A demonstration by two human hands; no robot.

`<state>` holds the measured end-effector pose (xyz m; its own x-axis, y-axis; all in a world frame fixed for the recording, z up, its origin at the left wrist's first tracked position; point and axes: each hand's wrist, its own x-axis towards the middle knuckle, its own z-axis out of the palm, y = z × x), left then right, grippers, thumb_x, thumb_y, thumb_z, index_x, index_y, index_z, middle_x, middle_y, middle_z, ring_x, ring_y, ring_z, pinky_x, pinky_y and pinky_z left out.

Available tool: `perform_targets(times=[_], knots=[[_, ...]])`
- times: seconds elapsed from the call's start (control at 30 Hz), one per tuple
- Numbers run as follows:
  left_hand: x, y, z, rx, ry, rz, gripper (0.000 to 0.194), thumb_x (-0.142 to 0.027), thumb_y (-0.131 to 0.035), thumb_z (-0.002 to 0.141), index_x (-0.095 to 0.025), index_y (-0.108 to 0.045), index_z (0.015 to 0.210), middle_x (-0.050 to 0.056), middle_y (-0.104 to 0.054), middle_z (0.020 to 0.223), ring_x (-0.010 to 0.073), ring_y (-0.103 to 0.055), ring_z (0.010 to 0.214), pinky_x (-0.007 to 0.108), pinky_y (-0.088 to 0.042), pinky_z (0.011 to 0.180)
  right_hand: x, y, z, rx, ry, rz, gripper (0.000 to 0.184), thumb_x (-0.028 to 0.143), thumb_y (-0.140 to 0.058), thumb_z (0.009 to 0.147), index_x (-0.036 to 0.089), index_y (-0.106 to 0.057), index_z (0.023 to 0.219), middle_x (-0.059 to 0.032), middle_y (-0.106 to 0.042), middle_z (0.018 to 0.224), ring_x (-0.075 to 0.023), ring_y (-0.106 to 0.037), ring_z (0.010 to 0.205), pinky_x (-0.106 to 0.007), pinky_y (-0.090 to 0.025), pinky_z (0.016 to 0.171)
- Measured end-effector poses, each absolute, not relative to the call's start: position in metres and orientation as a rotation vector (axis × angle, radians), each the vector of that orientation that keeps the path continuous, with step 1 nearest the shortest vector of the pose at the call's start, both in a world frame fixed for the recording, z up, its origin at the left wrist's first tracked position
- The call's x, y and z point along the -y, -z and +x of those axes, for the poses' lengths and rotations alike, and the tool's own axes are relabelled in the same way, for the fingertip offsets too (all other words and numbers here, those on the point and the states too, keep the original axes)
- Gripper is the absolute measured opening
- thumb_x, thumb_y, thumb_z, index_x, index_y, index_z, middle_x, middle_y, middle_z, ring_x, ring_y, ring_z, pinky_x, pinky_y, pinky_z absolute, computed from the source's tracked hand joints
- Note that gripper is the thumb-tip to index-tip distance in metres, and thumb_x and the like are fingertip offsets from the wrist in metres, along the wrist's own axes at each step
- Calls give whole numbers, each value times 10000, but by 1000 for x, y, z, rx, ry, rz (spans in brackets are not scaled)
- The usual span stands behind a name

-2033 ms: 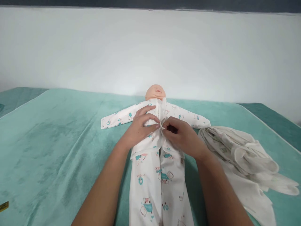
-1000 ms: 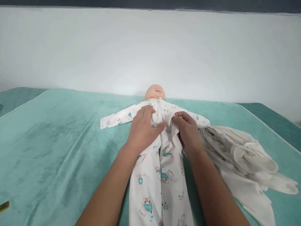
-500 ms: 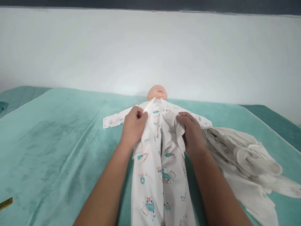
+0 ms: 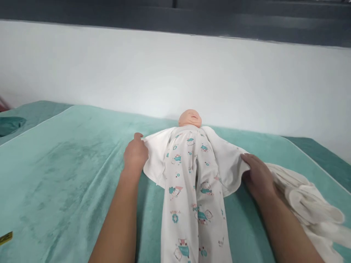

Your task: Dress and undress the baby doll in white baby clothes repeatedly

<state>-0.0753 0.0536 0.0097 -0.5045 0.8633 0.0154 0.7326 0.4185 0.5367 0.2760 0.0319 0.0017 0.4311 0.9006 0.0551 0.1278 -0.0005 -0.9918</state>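
A baby doll (image 4: 190, 118) lies on its back on a teal blanket (image 4: 68, 164), dressed in a white printed sleepsuit (image 4: 189, 190). The sleepsuit's top front is spread open, with its plain white inner side showing on both sides of the chest. My left hand (image 4: 135, 155) grips the left flap (image 4: 155, 155) and holds it out to the left. On the other side, my right hand (image 4: 257, 177) holds the right flap (image 4: 227, 164) pulled out to the right. Printed trousers cover the doll's belly and legs.
A crumpled cream garment (image 4: 307, 202) lies on the blanket to the right, under my right forearm. A white wall (image 4: 175, 73) rises just behind the doll's head. A dark teal object (image 4: 9, 125) sits at the far left, and a yellow tag (image 4: 5, 238) at the lower left.
Both hands went from working at the chest closure to pulling the two front flaps apart, left and right. The sleepsuit top now lies open. The camera tilted up slightly.
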Motion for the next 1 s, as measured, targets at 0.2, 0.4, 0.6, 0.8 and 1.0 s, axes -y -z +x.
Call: perform_targets(times=[0.2, 0.4, 0.6, 0.8, 1.0], knots=[[-47, -12, -85, -2487, -444, 1509, 464, -75, -380, 825, -267, -525, 1223, 111, -666, 1112, 298, -645, 1001, 386, -477, 746, -12, 2, 346, 1269, -437, -2039, 208, 454, -620, 679, 253, -622, 735, -60, -680, 798, -267, -597, 744, -402, -436, 693], [-45, -16, -70, -2576, -663, 1761, 438, -43, -380, 830, -211, -580, 1182, 116, -614, 1206, 319, -542, 1145, 432, -468, 853, -10, 22, 350, 1584, -178, -1960, 173, 424, -519, 788, 267, -576, 741, -115, -643, 1201, -323, -603, 1077, -473, -482, 891], [-67, -2, -32, -2088, -968, 2199, 337, -277, -431, 943, -221, -557, 1251, 66, -607, 1289, 246, -509, 1206, 405, -376, 1035, -13, 3, 294, 1739, 130, -1538, 192, 357, -533, 857, 265, -595, 1013, -135, -602, 1252, -292, -545, 1203, -484, -483, 953], [-84, 12, -32, -2221, -800, 2145, 381, -279, -350, 962, -231, -542, 1287, 75, -652, 1213, 271, -548, 1150, 463, -357, 1004, -48, -50, 165, 2197, -267, -1226, 234, 279, -469, 914, 258, -586, 1116, -42, -637, 1194, -208, -567, 1139, -375, -459, 963], [-91, 7, -48, -2393, -677, 1871, 314, -242, -346, 924, -231, -657, 970, 66, -694, 1016, 258, -632, 970, 386, -424, 808, -122, -63, 80, 2858, -92, -1319, 252, 237, -477, 880, 153, -607, 1078, -123, -631, 1169, -262, -568, 1079, -347, -456, 824]])
